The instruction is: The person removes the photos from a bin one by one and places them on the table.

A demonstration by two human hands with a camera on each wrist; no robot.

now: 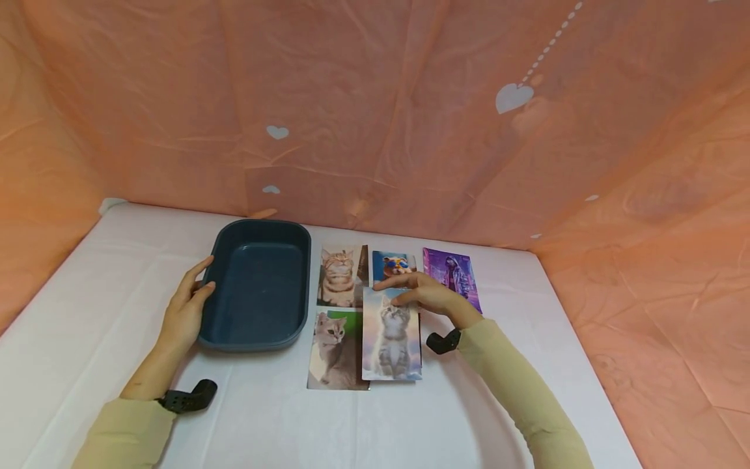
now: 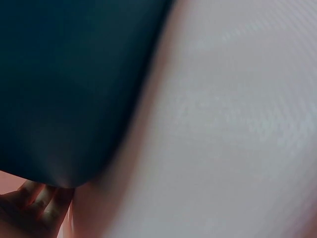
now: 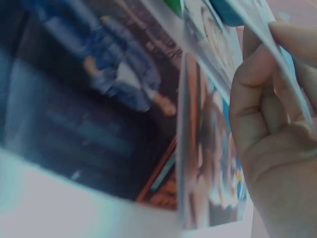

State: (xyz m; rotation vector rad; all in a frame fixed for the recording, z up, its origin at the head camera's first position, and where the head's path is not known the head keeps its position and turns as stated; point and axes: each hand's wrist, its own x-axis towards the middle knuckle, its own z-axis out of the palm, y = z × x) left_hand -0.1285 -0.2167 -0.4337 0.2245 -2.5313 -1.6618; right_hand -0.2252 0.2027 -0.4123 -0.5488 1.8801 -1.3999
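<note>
Soft even pinkish light; head view sharp, wrist views blurred.

Dark blue tray [image 1: 260, 326] on a white desk [image 1: 88, 312]. Grey kitten card [image 1: 391, 339] beneath the right-hand fingers [image 1: 404, 298]; purple card [image 1: 451, 273] beyond them. Peach backdrop [image 1: 375, 98] with white hearts.

No readable text, label, brand or number is showing anywhere: the picture cards [image 1: 391, 339] lying by the right hand's fingers [image 1: 404, 283] are carrying only images, the dark tray [image 1: 258, 286] is bearing no marking, and the pink backdrop [image 1: 410, 117] is showing only white heart shapes.
</note>
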